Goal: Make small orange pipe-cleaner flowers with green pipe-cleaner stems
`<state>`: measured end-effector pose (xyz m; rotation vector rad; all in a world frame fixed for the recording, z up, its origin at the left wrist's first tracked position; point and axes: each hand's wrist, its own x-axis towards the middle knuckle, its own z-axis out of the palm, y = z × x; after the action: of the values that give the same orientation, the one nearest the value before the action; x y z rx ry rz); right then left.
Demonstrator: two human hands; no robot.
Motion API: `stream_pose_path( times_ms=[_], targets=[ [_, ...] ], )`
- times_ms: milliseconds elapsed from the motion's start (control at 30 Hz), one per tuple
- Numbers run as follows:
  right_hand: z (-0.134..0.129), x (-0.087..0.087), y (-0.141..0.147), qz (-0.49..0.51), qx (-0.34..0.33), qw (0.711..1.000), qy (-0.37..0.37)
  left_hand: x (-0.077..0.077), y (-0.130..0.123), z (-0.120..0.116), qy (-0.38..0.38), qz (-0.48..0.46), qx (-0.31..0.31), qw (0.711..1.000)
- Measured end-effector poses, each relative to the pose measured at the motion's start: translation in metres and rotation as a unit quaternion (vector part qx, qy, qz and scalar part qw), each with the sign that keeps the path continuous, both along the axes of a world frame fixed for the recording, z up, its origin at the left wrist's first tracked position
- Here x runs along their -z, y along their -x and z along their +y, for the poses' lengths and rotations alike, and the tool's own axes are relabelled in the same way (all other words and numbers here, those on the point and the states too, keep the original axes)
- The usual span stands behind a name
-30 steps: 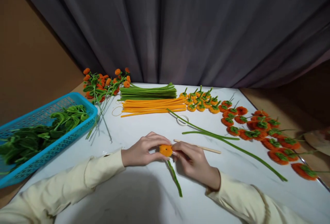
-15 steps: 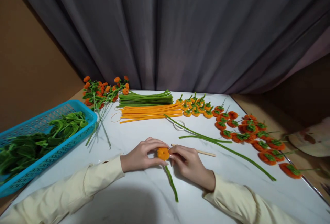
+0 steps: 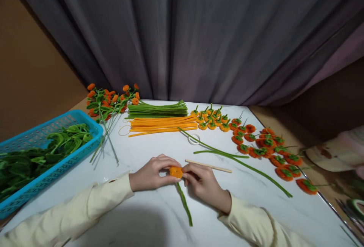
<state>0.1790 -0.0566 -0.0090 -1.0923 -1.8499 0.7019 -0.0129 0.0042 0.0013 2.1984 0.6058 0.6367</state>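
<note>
Between my two hands is a small orange-yellow flower head [image 3: 176, 172] with a dark hole in its face. My left hand [image 3: 155, 172] grips it from the left, thumb below and fingers above. The thumb and fingers of my right hand [image 3: 203, 182] pinch its right edge. A fuzzy green stem [image 3: 184, 204] hangs down from beneath the flower toward the table's front. Just behind my right hand lies a thin wooden stick [image 3: 209, 166]. Long green stems [image 3: 256, 171] stretch across the white table [image 3: 227, 224] to the right.
A blue basket [image 3: 65, 165] of green leaves stands left, with finished orange flowers [image 3: 105, 101] behind it. Green [image 3: 157, 110] and orange [image 3: 163, 124] strips, a white ring [image 3: 193, 139], yellow heads [image 3: 212, 124] and orange heads [image 3: 264, 141] lie toward the back and right.
The flower's face has tilted, so it looks flatter, with both hands still on it. The whole view has shifted slightly, moving the table items a little left in the picture.
</note>
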Motion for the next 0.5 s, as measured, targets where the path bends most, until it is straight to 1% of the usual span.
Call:
stream_pose_path(
  times_ms=[133,333,500],
  targets=[
    [-0.0009,-0.0017,0.0008,0.009,0.002,1.0,-0.006,-0.0018,0.001,-0.002,-0.009,0.003,-0.006,1.0],
    [0.0003,-0.0031,-0.0001,0.009,-0.012,1.0,0.021,-0.0009,0.0006,-0.0031,-0.023,-0.002,0.0,1.0],
    [0.0016,-0.0041,0.0003,-0.014,0.004,1.0,-0.028,0.0039,0.0009,-0.0018,-0.021,-0.001,-0.017,1.0]
  ],
)
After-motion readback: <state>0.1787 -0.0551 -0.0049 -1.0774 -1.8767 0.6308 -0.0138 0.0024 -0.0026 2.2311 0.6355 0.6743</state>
